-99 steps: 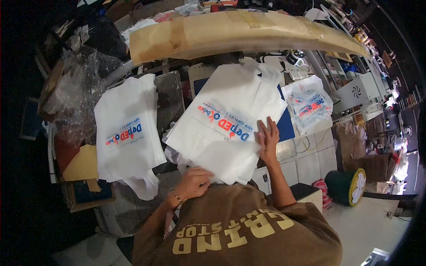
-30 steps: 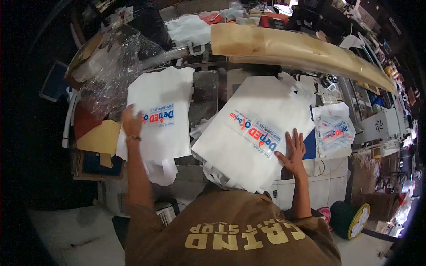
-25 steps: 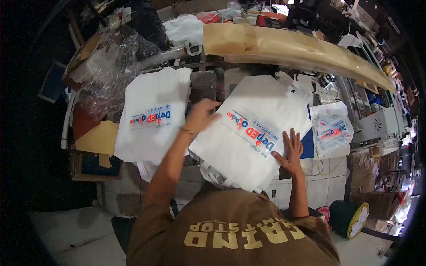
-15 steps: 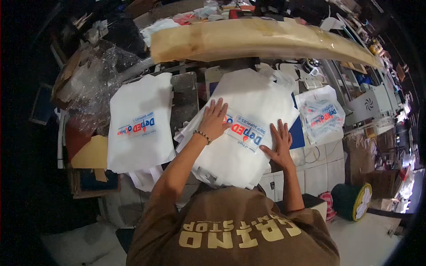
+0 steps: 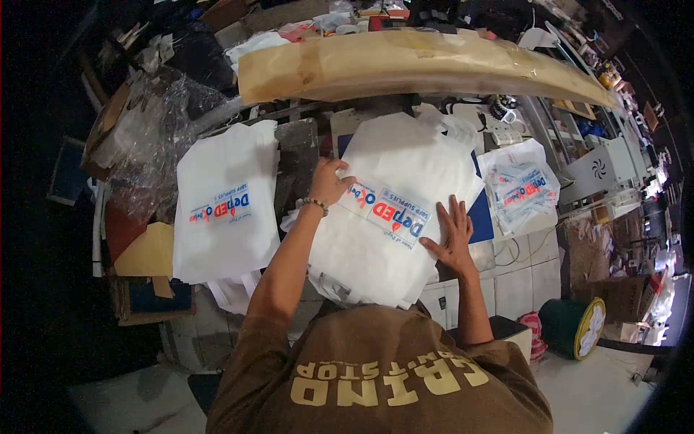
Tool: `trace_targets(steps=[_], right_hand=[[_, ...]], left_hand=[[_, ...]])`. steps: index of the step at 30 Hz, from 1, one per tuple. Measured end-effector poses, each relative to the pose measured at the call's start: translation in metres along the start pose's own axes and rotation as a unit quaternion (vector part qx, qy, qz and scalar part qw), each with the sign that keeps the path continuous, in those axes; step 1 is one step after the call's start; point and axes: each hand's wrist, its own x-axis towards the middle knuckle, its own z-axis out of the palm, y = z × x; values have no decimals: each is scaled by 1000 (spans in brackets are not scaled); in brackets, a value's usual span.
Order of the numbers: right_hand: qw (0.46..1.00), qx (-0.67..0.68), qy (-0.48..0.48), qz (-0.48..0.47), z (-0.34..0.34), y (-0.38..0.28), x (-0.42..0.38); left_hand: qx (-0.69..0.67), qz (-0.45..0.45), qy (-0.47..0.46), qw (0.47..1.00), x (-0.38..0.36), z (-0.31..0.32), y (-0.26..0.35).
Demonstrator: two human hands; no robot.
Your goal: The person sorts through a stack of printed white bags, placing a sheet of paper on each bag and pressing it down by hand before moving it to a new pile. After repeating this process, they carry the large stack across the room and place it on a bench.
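Observation:
A stack of white printed bags (image 5: 383, 267) lies in front of me, with blue and red lettering across its middle. At the stack's left edge is my left hand (image 5: 330, 182), its fingers bent together over the bag's margin; whether a layer is pinched between them is too small to tell. My right hand (image 5: 454, 239) rests flat with spread fingers on the right side of the stack, beside the print. Another white printed stack (image 5: 228, 246) sits to the left. A third printed piece (image 5: 517, 163) lies to the right, over a dark blue board (image 5: 482, 217).
A long brown wrapped roll (image 5: 419, 69) spans the back. Crumpled clear plastic (image 5: 163, 137) is heaped at the left. A grey machine (image 5: 603, 173) stands at the right, and a green cylindrical container (image 5: 564, 328) is on the floor at lower right.
My left hand has slid left off the lettering to the stack's edge, and its spread fingers have curled in. My right hand stays nearly where it was.

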Motion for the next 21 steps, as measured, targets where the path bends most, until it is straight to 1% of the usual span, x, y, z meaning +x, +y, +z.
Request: trace_targets(steps=[1, 3, 4, 6, 7, 9, 11, 13, 14, 16, 17, 19, 20, 21], right_hand=[[1000, 5, 0, 0, 0, -1, 0], [1000, 18, -4, 10, -1, -3, 1], [999, 31, -9, 22, -1, -4, 2], [999, 32, -8, 20, 0, -3, 1], [999, 33, -7, 19, 0, -1, 1], [999, 32, -6, 19, -1, -2, 0], [999, 33, -5, 22, -1, -2, 0], [999, 49, 3, 19, 0, -1, -2], [999, 48, 4, 23, 0, -1, -2], [999, 33, 8, 13, 2, 1, -2], [999, 32, 8, 17, 3, 2, -2], [999, 36, 7, 17, 6, 5, -3], [999, 34, 6, 19, 7, 6, -3], [999, 26, 7, 18, 7, 7, -2]], left_hand=[[0, 1, 1, 1000, 0, -3, 5], [-66, -78, -27, 994, -1, -8, 11], [-66, -78, -27, 994, -3, -6, 8], [-20, 74, 75, 994, -7, -3, 11], [-22, 76, 73, 994, -11, -2, 15], [99, 219, 101, 966, -30, -3, 26], [121, 336, 104, 928, -57, 0, 33], [136, 329, 81, 931, -91, 1, 45], [134, 331, 78, 931, -104, 2, 49], [109, 344, 28, 932, -126, 3, 55], [106, 346, 26, 932, -135, 4, 58], [63, 341, -30, 937, -152, 3, 66], [60, 341, -31, 937, -160, 2, 71], [2, 321, -61, 945, -167, -2, 79]])
